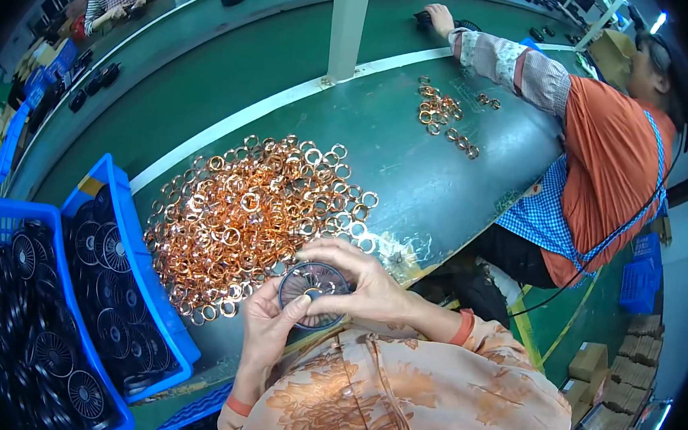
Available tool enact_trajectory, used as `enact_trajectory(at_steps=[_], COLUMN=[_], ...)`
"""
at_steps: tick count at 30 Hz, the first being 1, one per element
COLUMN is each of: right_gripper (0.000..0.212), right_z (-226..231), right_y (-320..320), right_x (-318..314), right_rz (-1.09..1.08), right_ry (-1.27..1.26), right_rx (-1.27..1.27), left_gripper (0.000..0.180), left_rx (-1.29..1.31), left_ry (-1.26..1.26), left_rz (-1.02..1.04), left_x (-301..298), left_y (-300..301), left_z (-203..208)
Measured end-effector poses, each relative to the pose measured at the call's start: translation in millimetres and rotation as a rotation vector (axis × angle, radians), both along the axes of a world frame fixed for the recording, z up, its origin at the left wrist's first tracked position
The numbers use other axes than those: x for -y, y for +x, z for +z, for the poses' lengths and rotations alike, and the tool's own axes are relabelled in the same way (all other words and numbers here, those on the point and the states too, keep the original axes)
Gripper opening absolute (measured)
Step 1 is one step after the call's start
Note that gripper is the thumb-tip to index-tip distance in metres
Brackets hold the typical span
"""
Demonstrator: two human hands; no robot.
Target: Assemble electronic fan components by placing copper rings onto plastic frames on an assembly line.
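My left hand (265, 326) and right hand (364, 285) together hold a round black wire-mesh disc (305, 280) by the green table's (381, 149) near edge. Shiny copper-coloured metal rings (252, 204) heap at its eleven o'clock; at nine, a blue plastic crate (157, 281) contains round black grilles (113, 329).

A round, black-rimmed grille (306, 280) with fine spokes is handheld.

The green table (401, 151) has a pale post (348, 29) at its far edge; right, yellow-lined floor (589, 311); far right, a tube light (659, 22).
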State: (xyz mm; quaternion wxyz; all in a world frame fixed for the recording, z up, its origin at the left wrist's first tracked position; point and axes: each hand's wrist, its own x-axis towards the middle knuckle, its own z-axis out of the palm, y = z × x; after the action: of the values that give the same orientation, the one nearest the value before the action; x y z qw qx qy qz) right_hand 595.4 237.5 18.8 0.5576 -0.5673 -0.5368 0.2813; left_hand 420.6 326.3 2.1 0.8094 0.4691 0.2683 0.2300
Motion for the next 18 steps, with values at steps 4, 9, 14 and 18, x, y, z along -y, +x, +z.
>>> enact_trajectory(at_steps=[4, 9, 14, 18], right_gripper=[0.031, 0.029, 0.018, 0.027], right_z=[-14.1, -8.4, 6.7, -11.7], right_y=[-11.4, 7.3, 37.5, 104.0], right_x=[18.5, 25.1, 31.0, 33.0], right_rz=[0.112, 0.15, -0.235, -0.763], right_ry=[-0.343, -0.395, -0.322, -0.216], right_rx=[-0.755, -0.72, -0.222, 0.857], left_gripper=[0.027, 0.025, 0.075, 0.058], left_rx=[-0.003, -0.003, -0.126, -0.221], left_ry=[0.087, 0.147, 0.536, 0.557], left_rz=[-0.029, -0.083, -0.109, 0.15], left_x=[5.3, 10.4, 15.0, 1.2], left_y=[10.5, 20.7, 28.8, 6.0], left_z=[2.0, 5.3, 27.9, 23.6])
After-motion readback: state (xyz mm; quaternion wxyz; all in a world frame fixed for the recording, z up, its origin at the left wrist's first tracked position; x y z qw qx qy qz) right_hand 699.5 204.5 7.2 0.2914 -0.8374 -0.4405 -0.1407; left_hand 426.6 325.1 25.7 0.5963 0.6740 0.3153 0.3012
